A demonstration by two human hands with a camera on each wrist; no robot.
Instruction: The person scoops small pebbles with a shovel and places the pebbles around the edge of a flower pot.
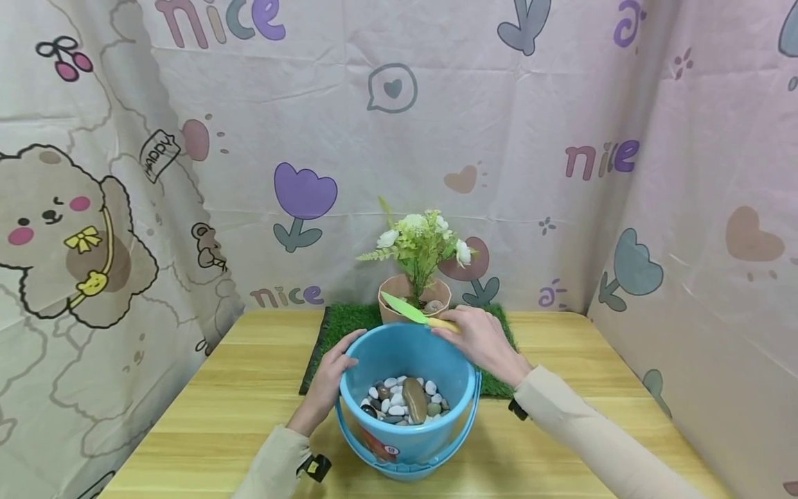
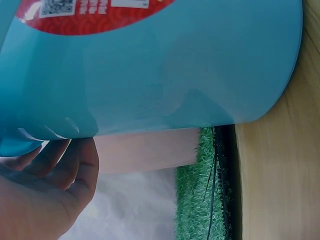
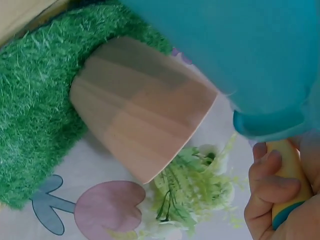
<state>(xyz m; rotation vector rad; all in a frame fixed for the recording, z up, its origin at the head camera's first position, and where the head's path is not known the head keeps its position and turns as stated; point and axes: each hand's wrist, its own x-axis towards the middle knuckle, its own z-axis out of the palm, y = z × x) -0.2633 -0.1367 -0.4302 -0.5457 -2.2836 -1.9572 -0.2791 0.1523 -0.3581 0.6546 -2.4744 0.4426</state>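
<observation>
A light blue bucket [image 1: 408, 443] stands upright on the table with a mix of white, grey and brown pebbles [image 1: 397, 400] at its bottom. My left hand [image 1: 327, 381] grips the bucket's left rim, thumb over the edge; in the left wrist view its bent fingers [image 2: 82, 167] lie against the outer wall. Over the bucket's far rim, my right hand [image 1: 483, 339] holds a small garden trowel by its yellow handle [image 3: 287, 170]. The trowel's green blade [image 1: 404, 307] points left, in front of the flowerpot, with nothing visible on it.
Behind the bucket, a pink flowerpot [image 1: 389, 305] holds white flowers and green leaves [image 1: 424, 242], with a few stones inside. It stands on a green turf mat [image 1: 349, 322] on the wooden table [image 1: 237, 388]. A printed cloth [image 1: 399, 138] hangs behind and at both sides.
</observation>
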